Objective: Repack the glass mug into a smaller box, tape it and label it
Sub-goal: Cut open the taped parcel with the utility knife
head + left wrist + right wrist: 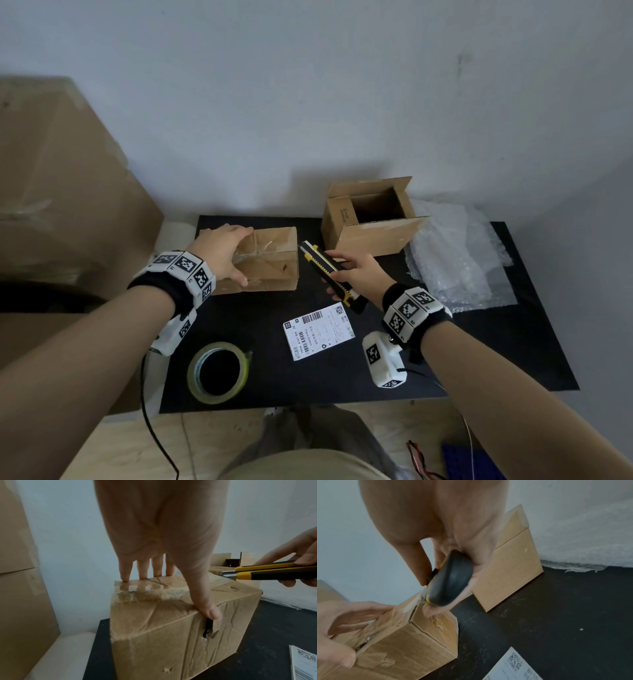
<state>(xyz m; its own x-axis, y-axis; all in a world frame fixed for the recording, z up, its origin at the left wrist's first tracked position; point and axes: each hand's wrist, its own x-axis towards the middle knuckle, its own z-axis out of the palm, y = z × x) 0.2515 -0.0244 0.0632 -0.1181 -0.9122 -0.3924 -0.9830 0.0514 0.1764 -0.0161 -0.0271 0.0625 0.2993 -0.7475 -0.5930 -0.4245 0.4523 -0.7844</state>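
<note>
The left hand (219, 253) lies over the top of the taped box (267, 263), which stands on the black bench (445, 359) toward its left edge. In the left wrist view the four fingers (126, 569) reach straight over the far top edge and the thumb (205, 601) presses the near top edge beside a tear in the cardboard; they brace the box rather than curl round it. Clear tape crosses its creased top, and the box is closed, so the mug is not visible and what it holds cannot be told.

The right hand (356, 274) grips a yellow and black knife (329, 270), fingers wrapped round the handle, a short length of blade (229, 574) out and pointing at the box's right end, just beside it but apart from the cardboard.

Behind the knife, near the wall, stands the open box (370, 219), its flaps up and its inside dark; nothing can be made out within. A sheet of bubble wrap (459, 260) lies to its right, reaching toward the bench's right edge.

The shipping label (318, 330) lies flat in the middle of the bench, and the tape roll (219, 371) lies flat near the front edge. Bare black surface shows between label, roll and boxes. A large carton (61, 192) stands off the bench's left side.
</note>
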